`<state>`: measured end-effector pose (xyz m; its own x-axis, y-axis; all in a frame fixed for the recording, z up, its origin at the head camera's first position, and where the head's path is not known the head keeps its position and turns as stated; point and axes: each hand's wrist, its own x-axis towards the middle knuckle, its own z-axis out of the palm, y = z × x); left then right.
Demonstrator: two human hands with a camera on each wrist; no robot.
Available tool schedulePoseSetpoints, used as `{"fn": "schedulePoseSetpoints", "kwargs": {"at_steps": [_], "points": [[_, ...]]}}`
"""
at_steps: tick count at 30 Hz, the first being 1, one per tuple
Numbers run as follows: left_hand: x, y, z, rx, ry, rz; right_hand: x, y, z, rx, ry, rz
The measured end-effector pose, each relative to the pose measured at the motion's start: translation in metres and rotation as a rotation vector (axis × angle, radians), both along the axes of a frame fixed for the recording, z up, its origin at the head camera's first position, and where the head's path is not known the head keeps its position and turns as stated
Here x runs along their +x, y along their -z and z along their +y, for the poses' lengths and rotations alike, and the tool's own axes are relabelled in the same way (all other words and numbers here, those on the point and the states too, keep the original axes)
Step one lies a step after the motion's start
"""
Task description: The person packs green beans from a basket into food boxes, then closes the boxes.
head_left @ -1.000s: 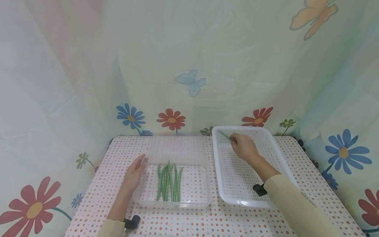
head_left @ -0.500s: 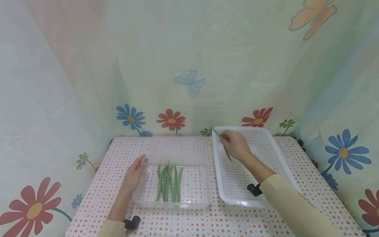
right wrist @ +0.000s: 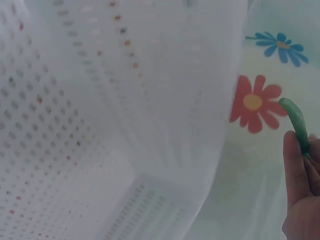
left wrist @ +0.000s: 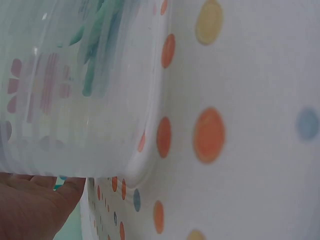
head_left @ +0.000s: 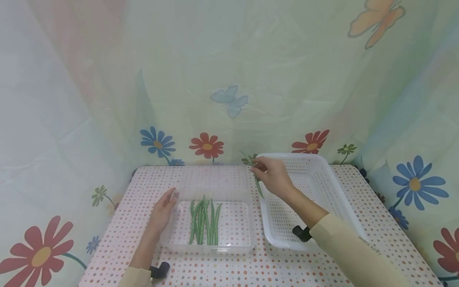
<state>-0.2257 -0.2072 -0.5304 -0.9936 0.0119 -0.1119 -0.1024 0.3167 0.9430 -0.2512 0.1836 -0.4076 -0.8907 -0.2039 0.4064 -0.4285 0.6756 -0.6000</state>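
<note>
My right hand pinches a green bean between thumb and fingers, above the far left rim of the white perforated basket. In the right wrist view one end of this bean sticks out past the fingertips. Several green beans lie side by side, lengthwise, in a clear plastic container to the basket's left. Its clear lid is folded back behind it. My left hand rests against the container's left side, fingers extended; in the left wrist view the wall partly hides them.
A dotted cloth covers the table. Behind it hangs a curtain printed with flowers and butterflies, which also closes in both sides. Black wrist cameras sit under both wrists.
My right hand has moved left with the green bean, from over the basket to its far left rim. The left hand and the beans in the container stay in place.
</note>
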Motion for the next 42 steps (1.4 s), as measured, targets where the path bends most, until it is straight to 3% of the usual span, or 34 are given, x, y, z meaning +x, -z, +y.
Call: {"fn": "schedulePoseSetpoints", "kwargs": {"at_steps": [10, 27, 35, 42], "points": [[0.000, 0.002, 0.000, 0.012, 0.005, 0.014, 0.021, 0.000, -0.034, -0.084, -0.119, -0.040], [0.000, 0.002, 0.000, 0.010, 0.012, 0.022, 0.040, -0.001, -0.077, -0.178, -0.136, -0.071], [-0.001, 0.001, -0.001, 0.023, 0.014, 0.016, 0.049, 0.009, -0.099, -0.285, -0.113, -0.156], [-0.002, 0.003, -0.002, 0.040, 0.017, 0.003, 0.055, 0.032, -0.113, -0.310, -0.105, -0.191]]}}
